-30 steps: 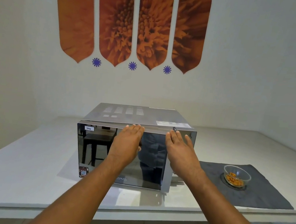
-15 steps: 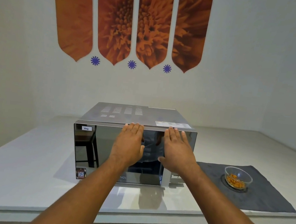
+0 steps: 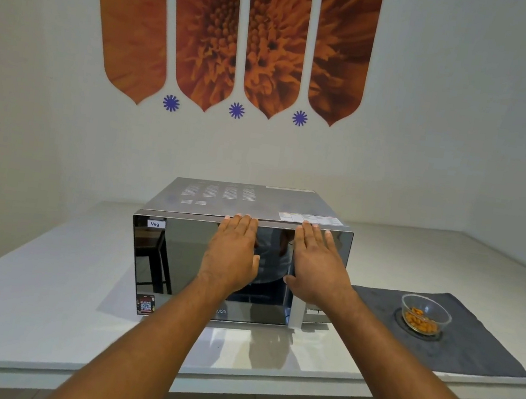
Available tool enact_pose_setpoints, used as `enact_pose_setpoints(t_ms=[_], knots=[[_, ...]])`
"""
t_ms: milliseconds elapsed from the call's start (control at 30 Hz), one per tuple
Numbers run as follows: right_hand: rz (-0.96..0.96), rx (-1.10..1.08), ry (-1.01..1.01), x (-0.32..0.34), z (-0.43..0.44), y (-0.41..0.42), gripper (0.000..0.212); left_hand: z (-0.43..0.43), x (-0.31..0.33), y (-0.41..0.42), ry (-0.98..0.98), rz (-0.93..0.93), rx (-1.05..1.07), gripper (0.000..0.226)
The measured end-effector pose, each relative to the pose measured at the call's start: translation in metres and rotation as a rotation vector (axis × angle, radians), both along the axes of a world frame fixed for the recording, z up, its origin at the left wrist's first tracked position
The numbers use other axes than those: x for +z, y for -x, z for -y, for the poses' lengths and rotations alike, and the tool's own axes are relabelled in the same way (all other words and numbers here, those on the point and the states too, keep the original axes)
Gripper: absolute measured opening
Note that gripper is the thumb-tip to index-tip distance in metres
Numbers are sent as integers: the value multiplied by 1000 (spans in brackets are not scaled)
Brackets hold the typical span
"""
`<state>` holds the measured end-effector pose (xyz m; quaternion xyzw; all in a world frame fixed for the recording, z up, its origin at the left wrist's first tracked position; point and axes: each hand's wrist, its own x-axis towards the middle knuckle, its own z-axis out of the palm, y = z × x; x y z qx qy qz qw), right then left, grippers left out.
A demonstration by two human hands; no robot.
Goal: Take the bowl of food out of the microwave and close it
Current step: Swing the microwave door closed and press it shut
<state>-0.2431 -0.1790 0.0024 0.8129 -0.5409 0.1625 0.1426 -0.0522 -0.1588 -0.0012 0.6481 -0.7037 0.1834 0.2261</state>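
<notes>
1. Mirrored glass fronts the microwave (image 3: pixel 240 263) on the white table (image 3: pixel 39 314); its door (image 3: pixel 179 265) looks flush with the body — shut, as far as I can tell.
2. Flat on that door lies the left hand (image 3: pixel 230 258), fingers straight and gripping nothing.
3. Just beside it the right hand (image 3: pixel 318 267) presses the door's right edge the same way, palm spread and empty.
4. Well off to the right, the glass bowl (image 3: pixel 425 316) of orange food sits on a grey mat (image 3: pixel 486 346) — out of the microwave.
5. Both steps look done; only drawing the hands away is left.
</notes>
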Motion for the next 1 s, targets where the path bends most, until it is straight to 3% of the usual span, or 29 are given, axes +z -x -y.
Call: enact_pose_setpoints(t_ms=[267,1000], knots=[[-44,7,35,-1,7,1,107,10,1,-2,-11,23,6,69],[-18,16,-33,-3,11,2,117,9,-3,-2,-9,40,0,74]])
